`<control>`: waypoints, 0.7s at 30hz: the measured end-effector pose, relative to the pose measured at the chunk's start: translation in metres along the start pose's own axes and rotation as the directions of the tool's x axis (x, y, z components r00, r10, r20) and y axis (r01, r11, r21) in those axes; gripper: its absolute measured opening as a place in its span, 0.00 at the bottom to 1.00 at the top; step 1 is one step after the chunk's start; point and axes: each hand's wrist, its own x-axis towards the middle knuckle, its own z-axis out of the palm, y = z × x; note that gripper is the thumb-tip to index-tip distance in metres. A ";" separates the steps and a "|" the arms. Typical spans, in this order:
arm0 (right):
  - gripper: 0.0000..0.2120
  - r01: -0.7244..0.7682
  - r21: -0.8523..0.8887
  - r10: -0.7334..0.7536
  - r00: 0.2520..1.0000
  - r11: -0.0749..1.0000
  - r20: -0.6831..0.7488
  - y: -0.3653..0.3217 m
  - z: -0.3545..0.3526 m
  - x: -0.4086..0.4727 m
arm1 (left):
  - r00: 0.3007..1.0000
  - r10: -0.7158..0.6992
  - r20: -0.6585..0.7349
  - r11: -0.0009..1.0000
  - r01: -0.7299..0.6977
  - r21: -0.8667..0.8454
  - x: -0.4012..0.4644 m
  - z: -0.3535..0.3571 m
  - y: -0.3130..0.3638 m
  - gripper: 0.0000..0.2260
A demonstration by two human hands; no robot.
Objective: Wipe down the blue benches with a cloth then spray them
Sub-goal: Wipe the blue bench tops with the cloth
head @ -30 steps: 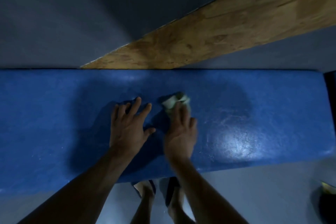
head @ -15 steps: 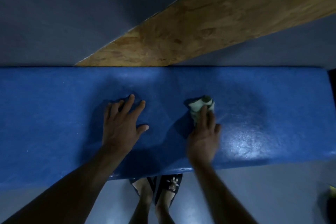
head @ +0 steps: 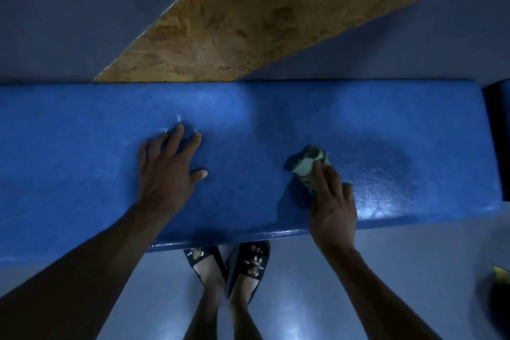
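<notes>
Left hand [head: 165,171] lies flat and spread on the blue counter [head: 276,119], likely as a brace. Right hand [head: 332,201] presses the bunched cloth [head: 307,167] down with straight fingers, wiping.

Bare blue bench [head: 276,107] lies between left hand [head: 165,174] and cloth [head: 307,167], and beyond both.
</notes>
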 end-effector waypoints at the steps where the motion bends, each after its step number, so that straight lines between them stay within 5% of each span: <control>1: 0.35 -0.093 0.014 0.093 0.995 0.996 -0.034 -0.006 0.005 -0.003 | 1.000 0.001 0.001 1.000 -0.001 0.001 0.001 -0.001 0.000 0.33; 3: 0.36 -0.241 0.075 0.247 0.966 0.968 -0.074 -0.033 0.017 -0.011 | 1.000 -0.002 -0.007 1.000 0.002 -0.013 0.001 -0.005 0.003 0.32; 5: 0.36 -0.228 0.157 0.236 0.971 0.961 -0.036 -0.073 0.027 -0.024 | 1.000 0.003 -0.031 1.000 -0.004 -0.031 -0.004 -0.006 0.006 0.30; 8: 0.32 0.089 0.180 -0.101 0.993 0.980 0.062 -0.117 0.031 -0.059 | 0.995 0.043 -0.091 0.998 -0.047 -0.036 -0.022 -0.005 0.010 0.26; 10: 0.30 0.301 0.185 -0.326 0.937 0.936 0.127 -0.113 0.029 -0.073 | 0.992 0.073 -0.099 0.996 -0.077 -0.037 -0.037 -0.003 0.015 0.25; 13: 0.31 0.443 0.127 -0.458 0.878 0.888 0.141 -0.060 0.021 -0.069 | 0.991 0.093 -0.099 0.995 -0.096 -0.026 -0.053 0.002 0.020 0.27; 16: 0.31 0.309 0.053 -0.312 0.946 0.950 0.084 0.007 0.002 -0.063 | 0.991 0.093 -0.098 0.995 -0.097 -0.033 -0.064 0.007 0.022 0.27; 21: 0.38 -0.176 0.076 0.177 0.984 0.981 -0.010 0.034 -0.003 -0.071 | 0.987 0.108 -0.121 0.993 -0.112 -0.034 -0.076 0.009 0.026 0.26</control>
